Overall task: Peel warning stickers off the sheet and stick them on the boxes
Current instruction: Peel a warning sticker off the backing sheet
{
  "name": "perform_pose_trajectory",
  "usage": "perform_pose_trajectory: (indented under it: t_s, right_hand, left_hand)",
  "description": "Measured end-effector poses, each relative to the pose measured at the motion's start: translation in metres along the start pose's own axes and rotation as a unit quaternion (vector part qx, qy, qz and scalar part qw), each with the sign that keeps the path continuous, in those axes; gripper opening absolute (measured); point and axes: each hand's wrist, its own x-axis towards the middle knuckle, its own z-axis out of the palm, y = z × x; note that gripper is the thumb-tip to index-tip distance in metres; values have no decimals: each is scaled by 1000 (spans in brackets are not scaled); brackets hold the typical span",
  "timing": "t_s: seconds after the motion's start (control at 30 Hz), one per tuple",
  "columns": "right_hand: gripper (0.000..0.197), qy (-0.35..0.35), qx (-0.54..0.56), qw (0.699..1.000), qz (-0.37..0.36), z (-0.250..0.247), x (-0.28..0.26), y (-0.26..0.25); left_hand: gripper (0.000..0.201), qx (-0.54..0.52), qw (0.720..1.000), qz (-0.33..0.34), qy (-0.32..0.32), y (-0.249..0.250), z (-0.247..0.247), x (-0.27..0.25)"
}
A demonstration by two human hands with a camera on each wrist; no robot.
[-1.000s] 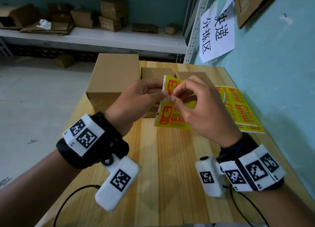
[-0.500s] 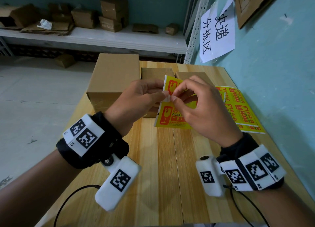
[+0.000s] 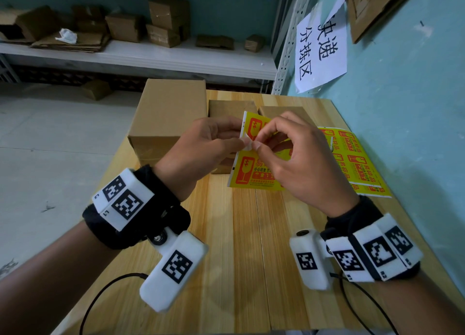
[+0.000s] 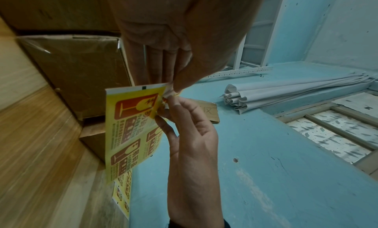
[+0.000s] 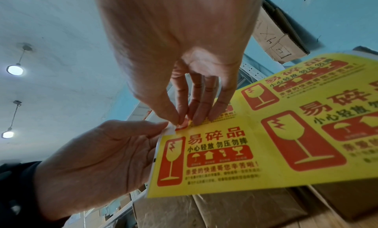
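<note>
I hold a yellow sticker sheet (image 3: 254, 173) (image 4: 131, 129) (image 5: 266, 150) with red fragile-goods labels above the wooden table (image 3: 226, 246). My left hand (image 3: 201, 143) (image 5: 98, 158) pinches the sheet's white left edge. My right hand (image 3: 289, 156) (image 4: 190, 134) pinches the lifted corner of one sticker (image 3: 247, 143) (image 5: 183, 125), whose white underside shows. Three cardboard boxes stand behind: a large one (image 3: 171, 118) on the left and two lower ones (image 3: 231, 105) (image 3: 281, 112).
A second yellow sticker sheet (image 3: 357, 161) lies flat on the table near the blue wall (image 3: 415, 108). A white paper sign (image 3: 322, 50) hangs on that wall. A shelf (image 3: 141, 55) with more boxes stands beyond the table.
The sticker corner is lifted a little further between my fingertips, showing more white underside. Both hands stay almost where they were.
</note>
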Motion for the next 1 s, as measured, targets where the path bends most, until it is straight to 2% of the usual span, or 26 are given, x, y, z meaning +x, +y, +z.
perform_pose_trajectory:
  t_s: [1.0]
  right_hand:
    - [9, -3, -2, 1000, 1, -2, 0, 1]
  left_hand:
    - [23, 9, 1000, 13, -2, -1, -1, 0]
